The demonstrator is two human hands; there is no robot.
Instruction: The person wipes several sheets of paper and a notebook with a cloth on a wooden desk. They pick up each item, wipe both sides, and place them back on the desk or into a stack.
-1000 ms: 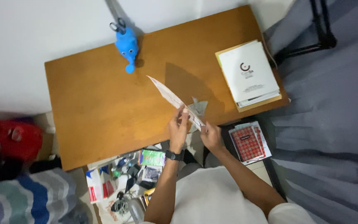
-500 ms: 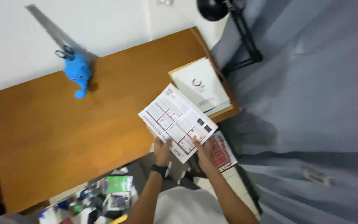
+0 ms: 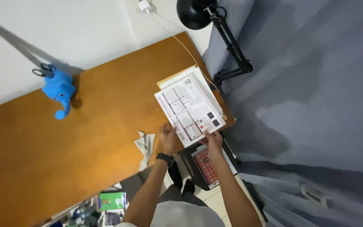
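A white printed sheet (image 3: 189,110) with boxed pictures and red text lies over a stack of papers (image 3: 174,78) at the right end of a wooden desk (image 3: 85,138). My right hand (image 3: 213,142) pinches the sheet's near edge. My left hand (image 3: 167,136), with a black watch on the wrist, touches the sheet's near left corner. A crumpled grey scrap (image 3: 145,143) lies on the desk just left of my left hand.
A blue elephant-shaped holder (image 3: 59,90) with scissors and a ruler stands at the desk's back left. A black desk lamp (image 3: 215,25) clamps at the right edge beside a grey curtain (image 3: 311,96). A red plaid booklet (image 3: 207,166) lies below the desk; clutter (image 3: 110,206) fills the floor.
The printed sheet has moved right and away from me, from mid-air onto the paper stack. Both hands followed it. The view has swung right, showing the lamp and the grey scrap.
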